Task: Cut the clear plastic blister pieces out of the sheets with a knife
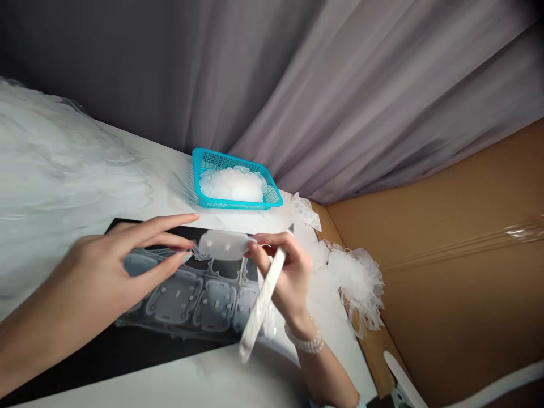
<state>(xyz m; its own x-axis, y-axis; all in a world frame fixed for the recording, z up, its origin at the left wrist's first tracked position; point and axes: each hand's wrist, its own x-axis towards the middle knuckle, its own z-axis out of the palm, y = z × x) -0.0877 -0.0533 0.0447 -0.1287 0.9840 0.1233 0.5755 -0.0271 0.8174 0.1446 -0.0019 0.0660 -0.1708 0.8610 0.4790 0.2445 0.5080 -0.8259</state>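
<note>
My right hand (287, 272) pinches a small frosted plastic piece (223, 245) by its right end. The same hand also holds a white-handled craft knife (263, 306), its dark tip pointing up and away and its handle slanting toward me. At the left end of the piece, my left hand (140, 252) has thumb and middle finger closed around a thin clear plastic scrap (202, 250), with the index finger stretched out above. Beneath both hands a clear molded plastic sheet (176, 297) with rounded, dotted panels lies on a black mat (97, 362).
A blue basket (196, 175) heaped with frosted pieces stands behind the mat. Large stacks of clear sheets (63, 181) fill the left. Plastic offcuts (355, 277) pile at the table's right edge, beside a cardboard wall (446, 243). A grey curtain (255, 73) hangs behind.
</note>
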